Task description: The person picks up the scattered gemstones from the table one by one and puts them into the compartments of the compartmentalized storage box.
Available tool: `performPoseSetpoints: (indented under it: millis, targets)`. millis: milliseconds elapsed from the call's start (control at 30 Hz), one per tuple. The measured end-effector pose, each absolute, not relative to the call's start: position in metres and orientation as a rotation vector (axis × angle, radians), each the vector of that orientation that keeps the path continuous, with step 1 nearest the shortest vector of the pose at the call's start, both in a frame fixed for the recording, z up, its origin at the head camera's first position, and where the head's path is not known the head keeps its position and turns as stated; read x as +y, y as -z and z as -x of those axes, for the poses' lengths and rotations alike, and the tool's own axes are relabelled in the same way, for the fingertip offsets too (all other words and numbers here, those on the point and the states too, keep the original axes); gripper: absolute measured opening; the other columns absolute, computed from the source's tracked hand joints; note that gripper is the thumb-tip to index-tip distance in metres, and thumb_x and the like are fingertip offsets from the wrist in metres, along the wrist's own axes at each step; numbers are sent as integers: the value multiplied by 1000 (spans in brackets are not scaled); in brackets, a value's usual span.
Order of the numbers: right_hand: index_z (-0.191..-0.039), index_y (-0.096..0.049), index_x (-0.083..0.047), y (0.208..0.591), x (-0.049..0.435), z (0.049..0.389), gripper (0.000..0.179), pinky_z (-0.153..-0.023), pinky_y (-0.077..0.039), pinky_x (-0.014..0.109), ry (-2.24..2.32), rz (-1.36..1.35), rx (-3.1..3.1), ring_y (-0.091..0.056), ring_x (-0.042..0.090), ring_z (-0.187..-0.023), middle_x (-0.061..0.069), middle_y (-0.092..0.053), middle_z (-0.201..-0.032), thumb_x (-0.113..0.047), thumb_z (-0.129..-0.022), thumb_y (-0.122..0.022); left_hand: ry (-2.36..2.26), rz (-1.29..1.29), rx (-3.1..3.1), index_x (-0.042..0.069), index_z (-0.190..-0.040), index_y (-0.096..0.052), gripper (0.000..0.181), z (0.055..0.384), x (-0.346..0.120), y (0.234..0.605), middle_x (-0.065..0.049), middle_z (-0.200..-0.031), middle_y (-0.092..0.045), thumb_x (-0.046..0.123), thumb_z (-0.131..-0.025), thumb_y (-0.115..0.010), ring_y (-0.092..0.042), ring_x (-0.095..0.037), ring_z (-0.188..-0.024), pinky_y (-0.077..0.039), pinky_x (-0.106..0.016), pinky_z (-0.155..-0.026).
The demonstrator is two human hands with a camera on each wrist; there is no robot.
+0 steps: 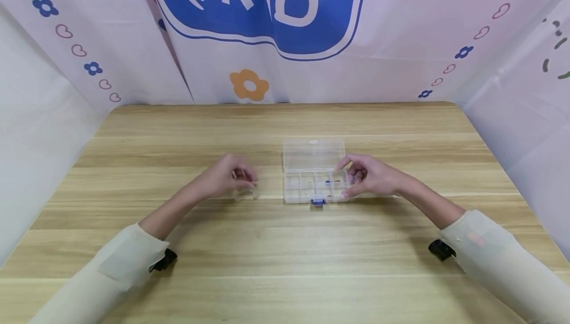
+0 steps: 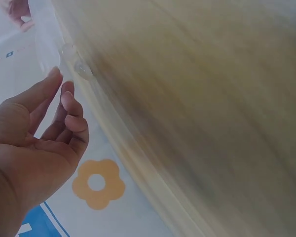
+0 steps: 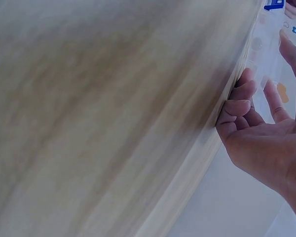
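Note:
A clear plastic compartment box (image 1: 292,194) lies on the table, its clear lid (image 1: 313,156) opened back behind it. Small blue and brownish bits sit in some compartments. A blue latch (image 1: 317,202) is on its front side. My right hand (image 1: 368,175) grips the box's right end, thumb at the front corner and a finger near the back. Left of the box, my left hand (image 1: 229,178) is bent down just above two small clear pieces (image 1: 255,193). In the left wrist view, a narrow gap shows between thumb and fingertips, and the clear pieces (image 2: 82,69) lie beyond them.
The light wood table (image 1: 285,264) ends at a back edge against a white printed cloth (image 1: 213,76). White cloth also hangs at both sides. Black wrist devices (image 1: 165,259) show at the sleeve cuffs.

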State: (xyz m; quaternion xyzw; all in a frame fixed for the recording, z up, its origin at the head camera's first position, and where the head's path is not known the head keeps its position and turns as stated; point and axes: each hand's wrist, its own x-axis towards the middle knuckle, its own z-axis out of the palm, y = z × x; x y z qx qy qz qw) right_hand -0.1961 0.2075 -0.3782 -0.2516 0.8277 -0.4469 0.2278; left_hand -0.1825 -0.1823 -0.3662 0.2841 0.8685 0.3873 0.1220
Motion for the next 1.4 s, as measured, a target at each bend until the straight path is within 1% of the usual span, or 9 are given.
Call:
performPoseSetpoints:
  millis: [267,533,833,1000,1267,1400]
  targets:
    - [-123,-58,4,378,207,195,53,-66,-44,23,1237,708,2276,-52,17,-75,11,-60,-86,-3,-80,-88,-1086,-778,2509,-2,-94,-77,7,177,-193,362,-7,-89,-74,-3,-88,-79,-65,-17,-79,-55,-26,-72]
    - [-124,-58,3,379,208,196,54,-67,-45,23,1240,698,2273,-52,18,-76,13,-61,-88,-3,-80,-88,-1051,-751,2447,-3,-89,-76,11,173,-200,361,-5,-83,-72,-3,-82,-84,-61,-16,-73,-52,-22,-64]
    - [-125,-57,3,380,209,196,54,-67,-44,23,1239,701,2265,-51,17,-75,11,-61,-87,-3,-81,-87,-1007,-736,2418,0,-83,-75,9,174,-205,362,-3,-78,-71,-2,-83,-84,-57,-14,-68,-48,-21,-60]
    - [-125,-57,3,380,209,196,54,-66,-44,23,1236,700,2269,-51,16,-75,10,-61,-87,-4,-81,-87,-989,-754,2422,1,-82,-76,7,175,-206,364,-2,-78,-71,-1,-84,-83,-58,-14,-68,-49,-22,-60]
    - [-124,-58,2,380,209,196,53,-66,-43,23,1228,700,2277,-51,16,-74,9,-60,-86,-3,-81,-87,-1000,-800,2409,-4,-86,-76,5,176,-208,366,-4,-82,-74,-2,-88,-79,-62,-14,-72,-53,-23,-64]
    - [-124,-58,2,380,208,197,53,-66,-44,23,1228,695,2279,-51,17,-74,9,-60,-86,-2,-80,-87,-1004,-776,2408,-3,-88,-76,6,176,-208,366,-4,-84,-74,2,-90,-78,-64,-15,-75,-54,-25,-67]
